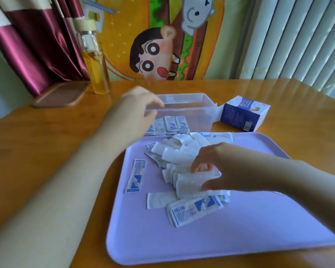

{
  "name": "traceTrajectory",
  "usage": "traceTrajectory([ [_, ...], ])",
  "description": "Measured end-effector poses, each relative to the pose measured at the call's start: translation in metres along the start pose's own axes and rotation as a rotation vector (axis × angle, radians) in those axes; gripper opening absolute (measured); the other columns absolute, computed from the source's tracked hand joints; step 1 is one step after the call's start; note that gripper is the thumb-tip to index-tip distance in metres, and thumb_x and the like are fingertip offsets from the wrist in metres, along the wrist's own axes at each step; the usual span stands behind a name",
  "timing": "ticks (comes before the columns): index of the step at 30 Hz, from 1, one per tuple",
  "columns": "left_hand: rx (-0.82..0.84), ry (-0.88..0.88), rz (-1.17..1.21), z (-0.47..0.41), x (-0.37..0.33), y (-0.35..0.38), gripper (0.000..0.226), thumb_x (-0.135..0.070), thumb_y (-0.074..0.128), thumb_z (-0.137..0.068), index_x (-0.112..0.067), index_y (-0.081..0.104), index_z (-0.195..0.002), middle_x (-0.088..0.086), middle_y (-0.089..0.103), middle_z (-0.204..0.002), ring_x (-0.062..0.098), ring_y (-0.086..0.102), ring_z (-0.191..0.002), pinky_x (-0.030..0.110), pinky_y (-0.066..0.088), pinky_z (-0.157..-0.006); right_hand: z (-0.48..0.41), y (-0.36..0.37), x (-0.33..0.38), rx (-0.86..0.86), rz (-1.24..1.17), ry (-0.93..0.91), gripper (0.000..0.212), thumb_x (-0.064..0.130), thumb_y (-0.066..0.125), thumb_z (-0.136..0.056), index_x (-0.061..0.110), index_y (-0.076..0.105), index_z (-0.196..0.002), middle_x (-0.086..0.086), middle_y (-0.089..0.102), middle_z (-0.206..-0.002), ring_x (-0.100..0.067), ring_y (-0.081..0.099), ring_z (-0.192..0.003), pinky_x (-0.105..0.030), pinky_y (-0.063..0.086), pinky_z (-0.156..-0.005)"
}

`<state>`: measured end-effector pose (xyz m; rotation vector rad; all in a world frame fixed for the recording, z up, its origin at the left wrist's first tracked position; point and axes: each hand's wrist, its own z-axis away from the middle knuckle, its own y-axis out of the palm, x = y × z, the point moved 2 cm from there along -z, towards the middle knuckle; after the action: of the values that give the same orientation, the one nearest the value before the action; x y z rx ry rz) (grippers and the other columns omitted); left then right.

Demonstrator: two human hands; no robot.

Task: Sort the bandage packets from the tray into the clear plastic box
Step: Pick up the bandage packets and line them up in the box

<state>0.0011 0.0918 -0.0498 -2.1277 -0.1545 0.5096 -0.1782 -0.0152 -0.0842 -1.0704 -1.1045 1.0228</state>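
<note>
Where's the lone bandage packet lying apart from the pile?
In the head view, the lone bandage packet lies flat on the lilac tray near its left edge, left of the packet pile.

One camera only, worn on the person's head, looking forward and steeply down across the wooden table [37,144]. It sits close over the work. The lilac tray [240,229] fills the frame from centre out to 5 o'clock, near enough that print shows on the bandage packets [193,209]. The left hand [135,109] enters from 8 o'clock, the right hand [217,167] from 4 o'clock. The clear plastic box [197,117] lies just past centre toward 12 o'clock, with the cartoon hanging [153,45] and blinds [298,35] along the top. The wide lens bows the table's edges.
</note>
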Motion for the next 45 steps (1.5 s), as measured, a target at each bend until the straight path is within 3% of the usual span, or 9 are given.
traceTrajectory([
  [6,0.502,0.064,0.03,0.057,-0.032,0.021,0.018,-0.031,0.064,-0.085,-0.036,0.062,-0.102,-0.02,0.053,-0.092,0.0,0.057,-0.089,0.018,0.042,-0.08,0.004,0.012,-0.002,-0.043,0.03,0.054,0.058,0.053,0.069,-0.074,0.037,0.049,-0.126,0.012,0.048,-0.117,-0.008,0.046,-0.104,-0.025,0.043,-0.085],
  [13,0.582,0.02,0.031,0.07,-0.041,0.03,0.047,-0.032,0.066,-0.085,-0.033,0.049,-0.129,-0.016,0.047,-0.117,-0.003,0.042,-0.097,0.0,0.031,-0.073,0.005,0.014,-0.009,-0.013,-0.057,0.135,0.031,0.043,0.066,-0.081,0.023,0.058,-0.103,0.007,0.053,-0.086,-0.012,0.046,-0.073,-0.023,0.035,-0.059],
  [19,0.615,-0.073,0.055,0.081,-0.046,0.032,0.067,-0.044,0.065,-0.082,-0.033,0.032,-0.14,-0.014,0.043,-0.124,0.004,0.044,-0.111,0.02,0.04,-0.095,0.022,0.004,-0.032,-0.18,-0.049,0.308,0.033,0.045,0.058,-0.086,0.025,0.042,-0.065,0.008,0.046,-0.064,-0.009,0.042,-0.059,-0.021,0.031,-0.053],
  [22,0.682,-0.075,0.022,0.086,-0.048,0.034,0.058,-0.047,0.07,-0.076,-0.031,0.044,-0.125,-0.015,0.046,-0.116,0.002,0.046,-0.107,0.023,0.042,-0.096,0.029,0.002,-0.047,-0.254,-0.161,0.42,0.017,0.039,0.063,-0.085,0.025,0.054,-0.084,0.008,0.052,-0.072,-0.009,0.044,-0.063,-0.017,0.033,-0.053],
  [26,0.724,-0.094,0.01,0.085,-0.05,0.036,0.052,-0.04,0.071,-0.078,-0.029,0.047,-0.122,-0.014,0.046,-0.109,0.002,0.044,-0.093,0.017,0.04,-0.086,0.029,0.011,-0.063,-0.325,-0.321,0.509,0.046,0.029,0.065,-0.085,0.016,0.052,-0.127,-0.003,0.063,-0.111,-0.015,0.053,-0.084,-0.017,0.039,-0.057],
  [30,0.759,-0.132,0.009,0.081,-0.049,0.04,0.041,-0.033,0.07,-0.081,-0.026,0.053,-0.117,-0.017,0.048,-0.094,0.004,0.049,-0.083,0.014,0.042,-0.064,0.025,0.018,-0.072,-0.368,-0.402,0.567,0.049,0.029,0.062,-0.087,0.016,0.047,-0.132,-0.002,0.059,-0.11,-0.016,0.054,-0.086,-0.015,0.038,-0.055],
  [34,0.775,-0.164,0.031,0.08,-0.047,0.043,0.031,-0.03,0.07,-0.081,-0.026,0.058,-0.109,-0.018,0.052,-0.085,-0.001,0.051,-0.074,0.015,0.044,-0.07,0.034,0.01,-0.08,-0.4,-0.248,0.528,0.041,0.038,0.065,-0.084,0.019,0.053,-0.119,0.0,0.06,-0.11,-0.015,0.053,-0.087,-0.023,0.039,-0.07],
  [40,0.834,-0.154,0.059,0.077,-0.045,0.045,0.019,-0.029,0.07,-0.082,-0.03,0.054,-0.094,-0.017,0.054,-0.08,-0.003,0.05,-0.068,0.019,0.045,-0.075,0.054,0.0,-0.074,0.062,-0.007,0.507,0.043,0.039,0.074,-0.075,0.022,0.059,-0.112,0.016,0.048,-0.083,-0.011,0.049,-0.085,-0.019,0.037,-0.062],
  [45,0.892,-0.085,-0.012,0.073,-0.041,0.036,0.012,-0.03,0.067,-0.084,-0.03,0.055,-0.083,-0.015,0.052,-0.071,-0.003,0.046,-0.057,0.009,0.036,-0.057,0.055,0.002,-0.081,0.22,-0.124,0.528,0.038,0.041,0.078,-0.07,0.029,0.057,-0.1,0.003,0.064,-0.1,-0.014,0.064,-0.084,-0.021,0.05,-0.072],
])
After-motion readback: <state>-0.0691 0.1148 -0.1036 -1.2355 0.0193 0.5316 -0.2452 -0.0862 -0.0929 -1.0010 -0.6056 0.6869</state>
